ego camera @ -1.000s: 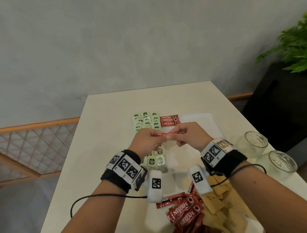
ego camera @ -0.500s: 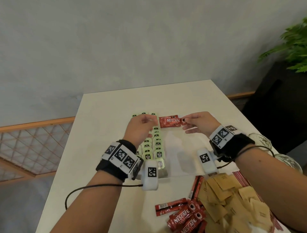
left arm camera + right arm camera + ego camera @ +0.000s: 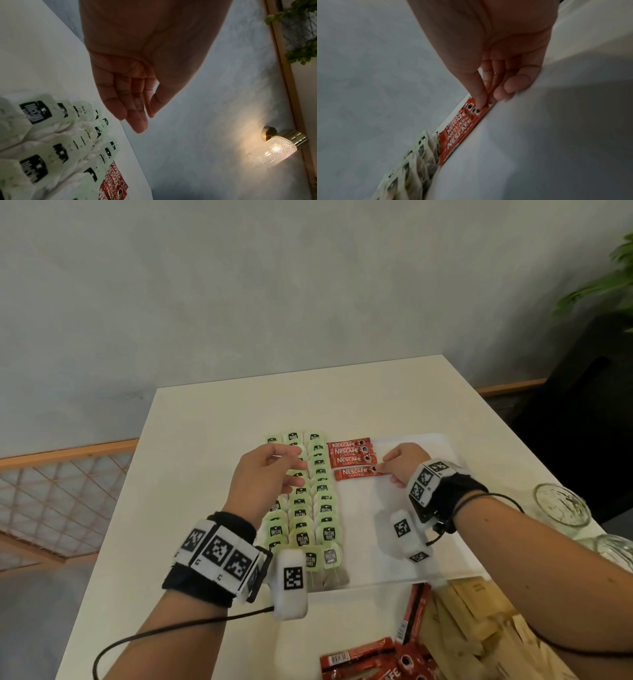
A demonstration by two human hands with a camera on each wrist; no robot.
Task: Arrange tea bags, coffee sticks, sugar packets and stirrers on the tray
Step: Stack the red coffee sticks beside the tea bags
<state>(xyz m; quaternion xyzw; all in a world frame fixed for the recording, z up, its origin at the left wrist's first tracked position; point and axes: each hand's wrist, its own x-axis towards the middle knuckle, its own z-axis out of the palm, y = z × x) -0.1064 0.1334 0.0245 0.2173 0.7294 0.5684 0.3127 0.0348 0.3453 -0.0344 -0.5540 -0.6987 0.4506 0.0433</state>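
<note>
A white tray (image 3: 445,563) lies on the table, with three columns of green tea bags (image 3: 325,510) along its left side. Red coffee sticks (image 3: 349,453) lie stacked at the tray's far edge, right of the tea bags. Just below them lies one more coffee stick (image 3: 354,473) (image 3: 462,129), and my right hand (image 3: 394,469) (image 3: 485,98) pinches its right end between thumb and fingers. My left hand (image 3: 277,470) (image 3: 135,116) hovers over the tea bags with relaxed fingers, holding nothing.
Loose red coffee sticks (image 3: 394,659) and brown sugar packets (image 3: 479,635) are heaped at the table's near edge, in front of the tray. Two glass cups (image 3: 561,505) stand at the right edge. A lit wall lamp (image 3: 272,150) shows behind.
Both hands carried a coffee stick from mid-air to the tray's far end. The left hand let go and drew back over the tea bags; the right still pinches the stick, now lying flat.
</note>
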